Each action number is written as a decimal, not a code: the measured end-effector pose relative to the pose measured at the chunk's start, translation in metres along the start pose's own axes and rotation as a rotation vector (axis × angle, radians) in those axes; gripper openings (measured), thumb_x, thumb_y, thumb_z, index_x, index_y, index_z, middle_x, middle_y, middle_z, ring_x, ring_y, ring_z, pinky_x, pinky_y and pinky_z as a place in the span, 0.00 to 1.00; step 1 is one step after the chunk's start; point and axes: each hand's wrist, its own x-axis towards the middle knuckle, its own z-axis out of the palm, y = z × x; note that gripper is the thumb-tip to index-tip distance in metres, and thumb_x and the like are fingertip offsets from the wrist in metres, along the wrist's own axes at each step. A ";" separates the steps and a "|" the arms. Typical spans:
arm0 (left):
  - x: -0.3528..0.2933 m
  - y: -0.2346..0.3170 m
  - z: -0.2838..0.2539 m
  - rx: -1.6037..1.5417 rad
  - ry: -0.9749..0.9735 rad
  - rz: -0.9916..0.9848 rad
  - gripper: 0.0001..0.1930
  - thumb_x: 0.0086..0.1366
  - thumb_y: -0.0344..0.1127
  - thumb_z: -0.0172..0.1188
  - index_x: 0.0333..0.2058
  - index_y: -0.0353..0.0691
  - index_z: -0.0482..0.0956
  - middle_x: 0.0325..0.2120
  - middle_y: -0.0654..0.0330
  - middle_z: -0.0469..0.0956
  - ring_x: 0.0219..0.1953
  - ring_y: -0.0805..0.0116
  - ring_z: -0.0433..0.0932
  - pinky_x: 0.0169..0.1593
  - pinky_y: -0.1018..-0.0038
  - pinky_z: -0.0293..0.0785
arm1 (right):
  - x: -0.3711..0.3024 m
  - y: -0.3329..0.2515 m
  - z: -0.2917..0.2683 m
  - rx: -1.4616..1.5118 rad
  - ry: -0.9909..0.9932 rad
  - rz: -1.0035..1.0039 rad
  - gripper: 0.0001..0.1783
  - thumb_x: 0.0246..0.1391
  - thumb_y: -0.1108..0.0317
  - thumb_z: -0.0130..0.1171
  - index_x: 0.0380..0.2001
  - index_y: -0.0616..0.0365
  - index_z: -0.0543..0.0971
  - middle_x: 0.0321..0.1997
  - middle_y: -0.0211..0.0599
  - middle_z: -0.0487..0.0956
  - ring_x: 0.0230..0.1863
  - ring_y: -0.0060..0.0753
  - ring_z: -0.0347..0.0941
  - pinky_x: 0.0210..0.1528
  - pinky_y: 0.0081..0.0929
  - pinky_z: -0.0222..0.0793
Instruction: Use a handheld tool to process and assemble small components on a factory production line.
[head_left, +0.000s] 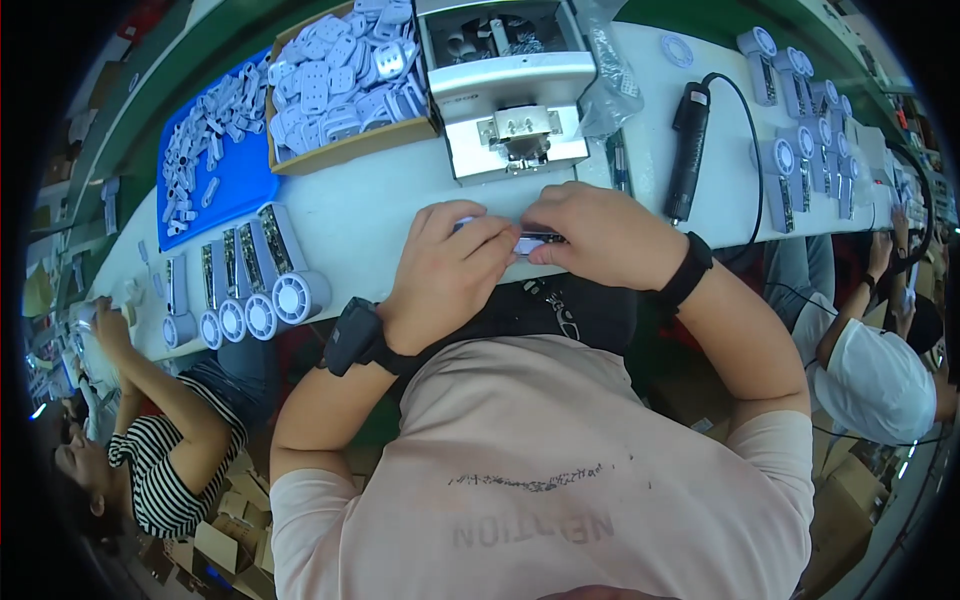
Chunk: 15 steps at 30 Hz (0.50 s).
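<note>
At the table's near edge, in front of the silver machine, my two hands meet around a lilac plastic fan part [527,245] with a dark strip along it. My left hand [445,260] grips its left end with the fingers bent over it. On the other end, my right hand [600,235] is closed, thumb and fingers pinching it. The fingers cover most of the part, so its full shape is hidden. Nearest beyond my hands stands the silver screw feeder [520,90], with screws in its top tray.
Left, a blue tray [240,195] holds small lilac parts, and a cardboard box [350,158] holds lilac covers. Handheld fans [292,297] with exposed circuit boards lie nearer; more fans [778,160] stand right. A black electric screwdriver [690,150] trails a cable. People sit on both sides.
</note>
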 end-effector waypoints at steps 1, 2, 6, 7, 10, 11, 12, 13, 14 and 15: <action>-0.003 0.006 -0.005 -0.017 -0.051 -0.026 0.18 0.56 0.33 0.73 0.46 0.41 0.85 0.44 0.64 0.81 0.51 0.59 0.77 0.55 0.62 0.73 | -0.003 0.000 0.002 0.026 -0.019 -0.027 0.17 0.57 0.62 0.69 0.47 0.56 0.81 0.45 0.44 0.80 0.50 0.52 0.78 0.53 0.45 0.75; -0.003 0.008 -0.008 -0.030 -0.097 -0.056 0.19 0.56 0.34 0.73 0.47 0.40 0.85 0.45 0.63 0.81 0.51 0.59 0.77 0.55 0.62 0.72 | -0.005 0.002 0.005 0.047 -0.042 -0.060 0.19 0.56 0.63 0.70 0.48 0.56 0.81 0.46 0.44 0.81 0.51 0.52 0.77 0.54 0.45 0.74; 0.012 0.022 -0.023 -0.002 -0.212 -0.161 0.24 0.57 0.35 0.73 0.53 0.39 0.83 0.48 0.59 0.81 0.52 0.54 0.77 0.55 0.59 0.73 | -0.026 -0.005 0.034 0.042 0.212 -0.137 0.21 0.53 0.66 0.71 0.50 0.58 0.80 0.47 0.42 0.81 0.51 0.51 0.77 0.56 0.45 0.73; 0.011 0.022 -0.022 -0.001 -0.216 -0.165 0.24 0.57 0.35 0.73 0.53 0.39 0.83 0.48 0.59 0.81 0.52 0.54 0.77 0.55 0.59 0.73 | -0.028 -0.007 0.036 0.047 0.211 -0.139 0.21 0.53 0.66 0.71 0.50 0.58 0.80 0.47 0.42 0.81 0.51 0.51 0.77 0.56 0.45 0.73; 0.007 0.022 -0.017 -0.035 -0.364 -0.162 0.26 0.58 0.36 0.72 0.55 0.37 0.80 0.48 0.56 0.80 0.52 0.51 0.76 0.55 0.58 0.72 | -0.032 -0.011 0.040 -0.013 0.222 -0.114 0.22 0.52 0.67 0.71 0.50 0.59 0.80 0.48 0.41 0.82 0.51 0.51 0.77 0.56 0.45 0.73; 0.006 0.021 -0.015 -0.036 -0.368 -0.163 0.26 0.58 0.36 0.72 0.55 0.37 0.80 0.48 0.56 0.80 0.52 0.51 0.76 0.55 0.58 0.72 | -0.032 -0.010 0.043 -0.008 0.221 -0.112 0.22 0.52 0.67 0.71 0.50 0.59 0.80 0.48 0.41 0.82 0.51 0.51 0.77 0.56 0.45 0.73; 0.007 0.017 -0.014 -0.055 -0.364 -0.155 0.25 0.58 0.36 0.72 0.54 0.37 0.80 0.47 0.55 0.80 0.52 0.51 0.76 0.56 0.58 0.72 | -0.031 -0.008 0.045 -0.006 0.242 -0.124 0.22 0.52 0.66 0.71 0.49 0.59 0.80 0.48 0.41 0.82 0.51 0.51 0.78 0.55 0.45 0.73; 0.008 0.014 -0.013 -0.074 -0.360 -0.147 0.24 0.58 0.36 0.72 0.54 0.36 0.81 0.47 0.55 0.80 0.52 0.51 0.76 0.56 0.58 0.72 | -0.029 -0.006 0.046 -0.004 0.264 -0.135 0.21 0.52 0.66 0.71 0.49 0.59 0.80 0.48 0.42 0.82 0.51 0.51 0.78 0.55 0.44 0.73; 0.010 0.011 -0.012 -0.093 -0.355 -0.137 0.24 0.59 0.35 0.71 0.53 0.36 0.81 0.47 0.55 0.80 0.52 0.51 0.76 0.56 0.59 0.72 | -0.028 -0.004 0.046 -0.003 0.286 -0.147 0.21 0.52 0.66 0.71 0.49 0.59 0.80 0.47 0.42 0.82 0.50 0.51 0.78 0.55 0.44 0.73; 0.011 0.011 -0.011 -0.091 -0.356 -0.134 0.24 0.59 0.35 0.71 0.53 0.36 0.81 0.47 0.55 0.80 0.52 0.51 0.76 0.56 0.59 0.72 | -0.028 -0.002 0.045 -0.003 0.290 -0.146 0.21 0.52 0.66 0.71 0.49 0.59 0.80 0.47 0.42 0.82 0.50 0.51 0.78 0.55 0.44 0.73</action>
